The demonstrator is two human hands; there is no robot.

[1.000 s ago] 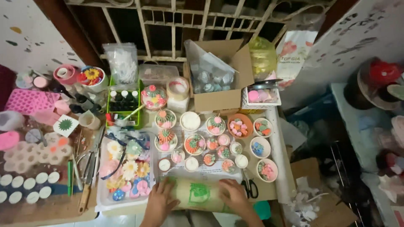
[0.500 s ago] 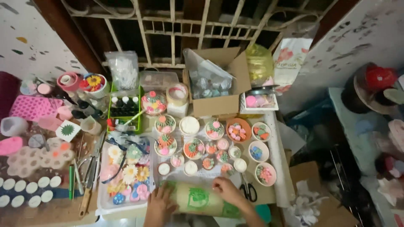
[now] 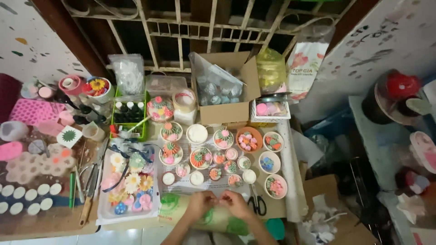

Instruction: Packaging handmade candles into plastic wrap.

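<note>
1. This is a home craft workshop, set up on a crowded wooden worktable (image 3: pixel 41 222) below a barred metal window grille (image 3: pixel 181 27).
2. Small round white pots holding colourful handmade flowers (image 3: pixel 222 156) cover the middle.
3. Pink silicone moulds (image 3: pixel 29 111), a green tray of small dark bottles (image 3: pixel 129 113), black-handled scissors (image 3: pixel 256 202) and an open brown cardboard box (image 3: pixel 225 88) show handmade production.

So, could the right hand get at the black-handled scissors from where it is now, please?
Probably yes. The right hand rests on the rolled sheet against the left hand, and the scissors lie flat just beside it on the table, with nothing over or between them.
</note>
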